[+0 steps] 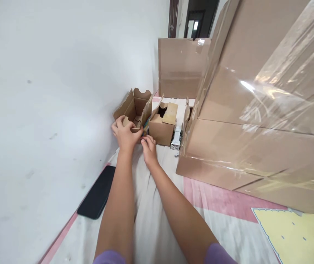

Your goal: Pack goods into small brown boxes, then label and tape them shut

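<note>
My left hand (125, 135) grips the near wall of a small open cardboard box (139, 104), with fingers over its top edge and the thumb at its right corner. The inside of this box shows bare cardboard where I can see in. Low at the same corner is my right hand (149, 147), its fingers curled and closed; what they pinch is hidden. A strip of something colourful (146, 124) shows between this box and a second cardboard box (161, 129) with a raised flap. To the right of that stands a small silver and white carton (176, 138).
A white wall (49, 91) runs along the left. Beside it lies a black phone (98, 192). A large taped cardboard sheet (256, 102) rises on the right, and another cardboard panel (183, 68) stands behind. A yellow patterned piece (297, 234) lies on the pink and white cloth (214, 194).
</note>
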`<state>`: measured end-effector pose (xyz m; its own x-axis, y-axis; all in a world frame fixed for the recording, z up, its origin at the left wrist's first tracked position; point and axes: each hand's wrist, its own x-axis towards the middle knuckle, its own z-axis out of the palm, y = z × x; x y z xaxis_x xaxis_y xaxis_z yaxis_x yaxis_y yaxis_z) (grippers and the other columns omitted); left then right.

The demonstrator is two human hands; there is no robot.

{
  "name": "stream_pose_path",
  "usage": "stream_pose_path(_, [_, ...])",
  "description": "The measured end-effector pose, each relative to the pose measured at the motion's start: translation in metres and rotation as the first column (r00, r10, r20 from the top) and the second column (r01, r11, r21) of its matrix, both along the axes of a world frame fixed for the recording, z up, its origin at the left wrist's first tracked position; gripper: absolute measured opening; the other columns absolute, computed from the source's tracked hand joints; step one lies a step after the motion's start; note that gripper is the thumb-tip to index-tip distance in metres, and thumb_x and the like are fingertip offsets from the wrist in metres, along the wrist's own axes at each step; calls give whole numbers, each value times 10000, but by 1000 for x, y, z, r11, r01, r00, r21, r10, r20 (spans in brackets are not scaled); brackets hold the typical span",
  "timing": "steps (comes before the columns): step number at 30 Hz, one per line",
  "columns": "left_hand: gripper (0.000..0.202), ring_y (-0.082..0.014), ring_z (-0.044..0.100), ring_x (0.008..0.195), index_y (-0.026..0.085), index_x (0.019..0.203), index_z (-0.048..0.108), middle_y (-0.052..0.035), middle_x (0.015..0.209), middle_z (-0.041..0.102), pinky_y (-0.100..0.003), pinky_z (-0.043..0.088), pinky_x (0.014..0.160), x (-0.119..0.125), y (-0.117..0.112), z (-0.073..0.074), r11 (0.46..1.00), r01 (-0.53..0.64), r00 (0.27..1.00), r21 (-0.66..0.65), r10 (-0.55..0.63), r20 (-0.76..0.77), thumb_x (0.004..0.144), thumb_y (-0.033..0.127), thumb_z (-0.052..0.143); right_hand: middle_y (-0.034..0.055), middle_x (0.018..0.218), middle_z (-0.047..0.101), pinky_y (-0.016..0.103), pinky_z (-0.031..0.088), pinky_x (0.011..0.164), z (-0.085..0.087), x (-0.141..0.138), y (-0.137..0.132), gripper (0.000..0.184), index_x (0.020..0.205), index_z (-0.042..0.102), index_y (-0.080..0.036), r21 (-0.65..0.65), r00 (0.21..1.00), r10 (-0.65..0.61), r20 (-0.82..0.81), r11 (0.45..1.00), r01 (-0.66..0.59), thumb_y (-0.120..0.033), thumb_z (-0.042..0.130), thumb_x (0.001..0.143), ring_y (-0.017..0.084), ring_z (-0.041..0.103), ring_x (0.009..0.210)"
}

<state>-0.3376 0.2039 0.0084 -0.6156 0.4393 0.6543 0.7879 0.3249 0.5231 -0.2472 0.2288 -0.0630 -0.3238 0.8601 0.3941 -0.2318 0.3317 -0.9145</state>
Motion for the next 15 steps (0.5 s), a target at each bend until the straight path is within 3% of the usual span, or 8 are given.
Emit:
stream_pose_path(5, [221, -424, 428, 1318, 233, 671, 624, -69, 1406, 531, -603, 431, 1031, -1, -22, 36, 998, 19, 998, -68, -23, -54, 694, 384, 783, 79, 1071, 635, 332, 461, 995, 24, -3, -4, 269, 925, 638, -206, 48, 987, 108, -118, 994, -103, -413, 466, 921, 210, 604, 1081])
stream_pose_path(8, [221, -393, 483, 1303, 228, 679, 616, -86, 1363, 560, -600, 400, 1094, 9, -56, 63, 999, 32, 993, -41, -36, -114, 718, 391, 760, 31, 880, 597, 294, 468, 850, 59, 4, -22, 274, 815, 575, -216, 76, 976, 162, -148, 985, -152, -434, 460, 934, 186, 584, 891])
stream_pose_path(12, [225, -360, 564, 1263, 248, 718, 599, -85, 1238, 627, -648, 311, 1164, 57, -142, 112, 996, -45, 975, 81, 62, -212, 790, 450, 667, -13, 771, 539, 271, 415, 759, 136, 53, -83, 320, 720, 500, -222, 251, 962, 274, -21, 932, -260, -453, 527, 940, 154, 529, 759])
stream_pose_path(15, [250, -340, 547, 1303, 327, 685, 596, 53, 1327, 607, -617, 328, 1188, 108, -227, 143, 985, -125, 975, 119, 144, -168, 720, 565, 664, -16, 779, 554, 261, 408, 698, 182, 107, -151, 283, 739, 504, -225, 323, 913, 401, 78, 856, -404, -441, 535, 919, 143, 545, 729])
